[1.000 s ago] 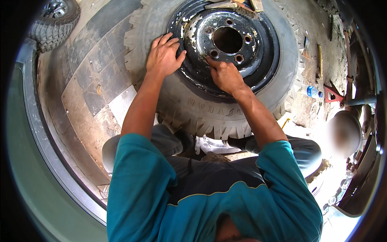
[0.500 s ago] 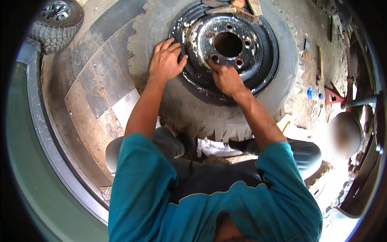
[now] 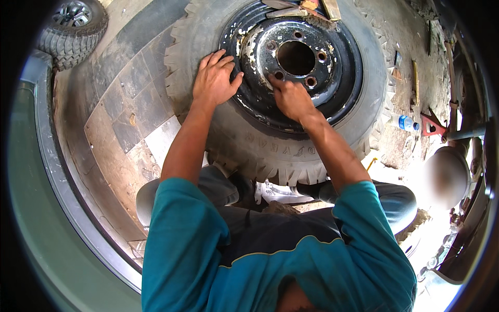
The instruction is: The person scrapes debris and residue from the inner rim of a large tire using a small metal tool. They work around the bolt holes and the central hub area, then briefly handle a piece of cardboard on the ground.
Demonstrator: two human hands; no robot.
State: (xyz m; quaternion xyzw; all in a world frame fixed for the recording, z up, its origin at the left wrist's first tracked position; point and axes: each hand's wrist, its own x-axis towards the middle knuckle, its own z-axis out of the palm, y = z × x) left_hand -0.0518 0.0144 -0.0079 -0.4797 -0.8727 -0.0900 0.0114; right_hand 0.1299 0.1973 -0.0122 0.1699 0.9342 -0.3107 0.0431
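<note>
A large tyre [image 3: 200, 34] with a black steel wheel rim [image 3: 349, 83] lies flat before me. White flecks and chipped paint show on the rim, around a big centre hole and several bolt holes. My left hand [image 3: 214, 83] rests palm down on the tyre's sidewall, fingers spread, their tips by the rim's left edge. My right hand [image 3: 294, 100] is on the near side of the rim's centre plate, its index finger reaching to the lower left bolt hole. Its other fingers are curled under; whether they hold anything is hidden.
A brush with a wooden handle [image 3: 330, 9] and other tools lie across the rim's far edge. A plastic bottle [image 3: 408, 123] lies at the right beside a red stand [image 3: 432, 126]. Another tyre [image 3: 78, 41] is at the far left, and a green panel [image 3: 49, 208] curves along the left side.
The tyre and rim appear shifted very slightly to the right. Both hands stay at nearly the same places, the right index finger still at the lower left bolt hole.
</note>
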